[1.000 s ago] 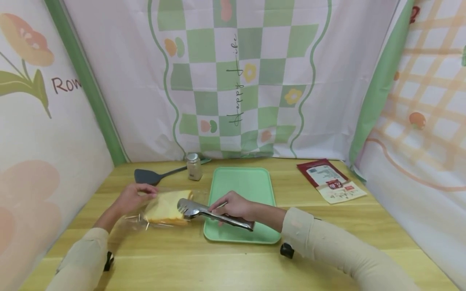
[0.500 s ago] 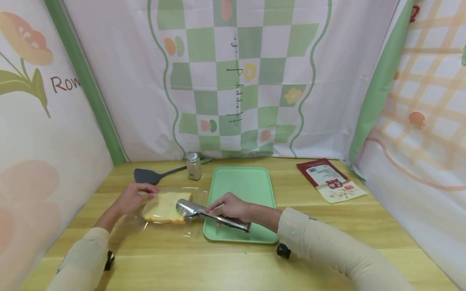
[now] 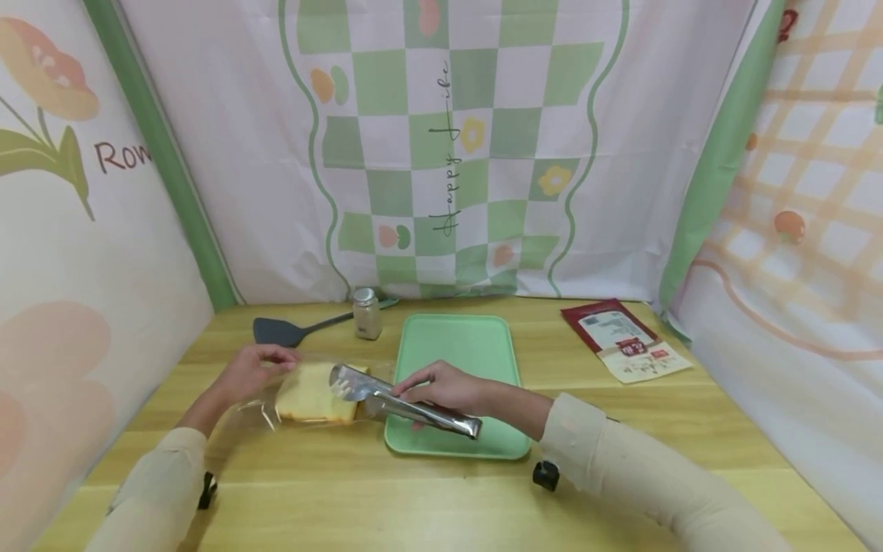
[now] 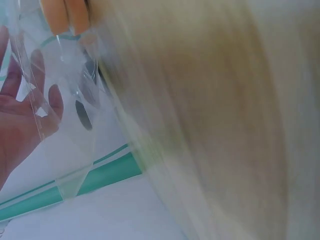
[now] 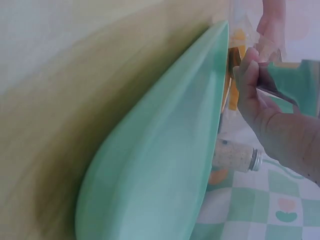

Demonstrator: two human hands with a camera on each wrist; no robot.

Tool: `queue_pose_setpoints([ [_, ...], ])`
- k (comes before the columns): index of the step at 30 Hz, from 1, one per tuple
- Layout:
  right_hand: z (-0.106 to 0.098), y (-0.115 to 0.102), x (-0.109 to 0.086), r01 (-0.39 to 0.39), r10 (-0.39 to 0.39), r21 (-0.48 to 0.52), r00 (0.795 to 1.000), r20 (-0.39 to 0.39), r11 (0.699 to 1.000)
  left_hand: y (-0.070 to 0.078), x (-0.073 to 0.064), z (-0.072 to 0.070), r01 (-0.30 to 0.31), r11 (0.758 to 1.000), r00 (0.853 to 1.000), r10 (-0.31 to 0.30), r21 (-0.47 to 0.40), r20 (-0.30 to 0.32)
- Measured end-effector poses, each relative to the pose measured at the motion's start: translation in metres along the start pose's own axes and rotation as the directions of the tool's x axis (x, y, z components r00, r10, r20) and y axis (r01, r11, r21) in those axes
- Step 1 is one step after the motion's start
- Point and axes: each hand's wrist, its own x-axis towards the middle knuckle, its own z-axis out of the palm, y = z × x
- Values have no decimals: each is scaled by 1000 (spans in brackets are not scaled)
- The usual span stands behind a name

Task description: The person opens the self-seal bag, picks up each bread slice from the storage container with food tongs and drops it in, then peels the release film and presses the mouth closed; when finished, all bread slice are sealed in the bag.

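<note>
Two or so slices of toast bread (image 3: 313,395) with yellow-orange crusts lie in a clear plastic bag (image 3: 258,418) on the table's left side. My left hand (image 3: 251,374) pinches the bag's upper left part; in the left wrist view the clear film partly covers that hand (image 4: 22,107). My right hand (image 3: 444,387) grips metal tongs (image 3: 428,414) around the middle, above the tray. The tongs' scalloped tips lie over the right end of the bread, at the bag's right side. Whether both tips touch the bread I cannot tell.
A green tray (image 3: 476,337) lies flat beneath the right hand. Behind the bread are a dark spatula (image 3: 279,332) and a glass jar (image 3: 367,318) with a silver lid. A red and cream packet (image 3: 631,345) lies at the right. A patterned curtain (image 3: 476,153) hangs along the back.
The tongs' tips have shifted slightly left and up and turned, and the bread has moved slightly right since half a second ago. The left hand has stayed nearly in place.
</note>
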Motion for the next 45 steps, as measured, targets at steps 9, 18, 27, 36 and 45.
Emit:
queue_pose_setpoints([
  [9,-18,1,-13,-34,34,-7,999,-26,999,-2,1,3,10,1000,1000,-10,3,9],
  [18,-24,-1,-15,-6,7,-92,1000,11,996,-3,2,4,4,1000,1000,-4,-8,1],
  [27,-44,0,-35,-5,2,-118,1000,-31,993,-2,5,4,4,1000,1000,-4,0,10],
  [36,-73,-5,-73,-6,-7,-164,997,-77,986,3,7,2,21,1000,1000,-21,-14,17],
  [45,-103,-4,-110,1,-27,-180,989,-144,984,5,6,3,23,1000,1000,-23,1,16],
])
